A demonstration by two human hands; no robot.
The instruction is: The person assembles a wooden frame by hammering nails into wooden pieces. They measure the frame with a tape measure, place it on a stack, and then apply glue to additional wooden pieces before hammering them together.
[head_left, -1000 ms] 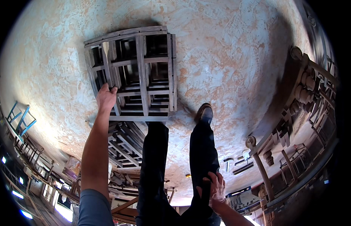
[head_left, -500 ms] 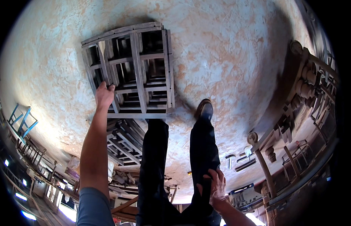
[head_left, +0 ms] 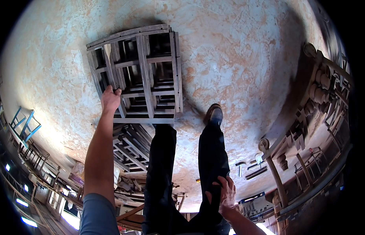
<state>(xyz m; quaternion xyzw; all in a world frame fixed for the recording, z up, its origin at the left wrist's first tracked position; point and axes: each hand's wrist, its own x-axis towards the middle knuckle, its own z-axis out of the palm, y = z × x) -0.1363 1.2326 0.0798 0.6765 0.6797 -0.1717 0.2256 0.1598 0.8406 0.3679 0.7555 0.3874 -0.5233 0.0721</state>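
Observation:
My left hand (head_left: 110,100) is closed round a slat of a dark wooden lattice frame (head_left: 143,78), near its lower left side. The frame has crossing bars with open squares, and one slat carries a pale, bare-wood patch near the top. My right hand (head_left: 226,194) is beside my right thigh, its fingers and thumb curled about something dark. Against the dark trousers (head_left: 212,150) I cannot make out what that is. Below the frame, beside my left leg, lies a second lattice of dark slats (head_left: 129,150).
The floor (head_left: 229,55) is mottled pale blue and brown. Turned wooden parts and posts (head_left: 321,80) crowd the right side. A hammer (head_left: 240,168) and dark bars (head_left: 256,172) lie right of my leg. A blue metal stand (head_left: 25,124) is at far left.
The whole view has shifted very slightly. Both hands keep their places on the slat and at the thigh, and the lattice frame looks unmoved.

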